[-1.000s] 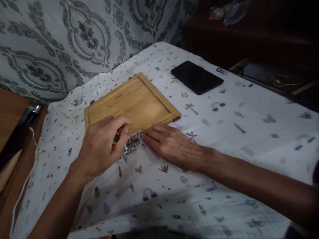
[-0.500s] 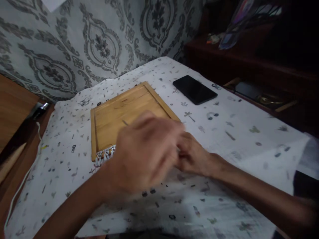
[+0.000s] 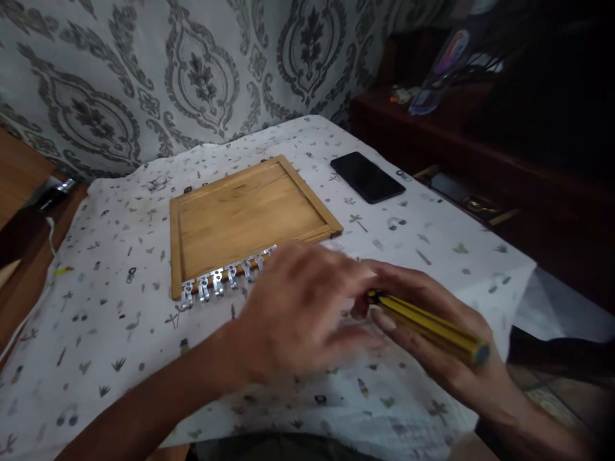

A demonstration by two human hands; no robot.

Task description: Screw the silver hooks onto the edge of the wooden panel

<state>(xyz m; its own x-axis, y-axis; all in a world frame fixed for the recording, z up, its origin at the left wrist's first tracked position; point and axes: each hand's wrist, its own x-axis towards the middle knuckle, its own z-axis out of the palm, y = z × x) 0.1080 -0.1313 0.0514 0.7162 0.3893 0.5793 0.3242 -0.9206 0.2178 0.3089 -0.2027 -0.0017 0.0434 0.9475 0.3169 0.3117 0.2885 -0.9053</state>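
Note:
My right hand (image 3: 432, 326) is closed round a yellow-and-black handle, which looks like a screwdriver (image 3: 432, 326); its butt end points toward me and right, and its far end is hidden at my fingertips. My left hand (image 3: 298, 307), smeared by motion, reaches across to the fingertips of my right hand. Whether its fingers grip anything does not show. Just beyond it lies a framed wooden board (image 3: 240, 218), flat on the table. A strip of silvery metal hooks (image 3: 218, 282) runs along the board's near edge, its right part hidden behind my left hand.
A black phone (image 3: 368, 177) lies right of the board on the patterned white tablecloth (image 3: 158, 358). Patterned wallpaper (image 3: 202, 77) rises behind the table. At the right are dark furniture with a plastic bottle (image 3: 442, 70) and an open drawer (image 3: 475, 198). A white cable (image 3: 36, 304) runs along the left.
My right hand has turned and moved slightly nearer, so the yellow-and-black handle now shows in it. My left hand has shifted a little right and down, uncovering more hooks. The view has tilted slightly.

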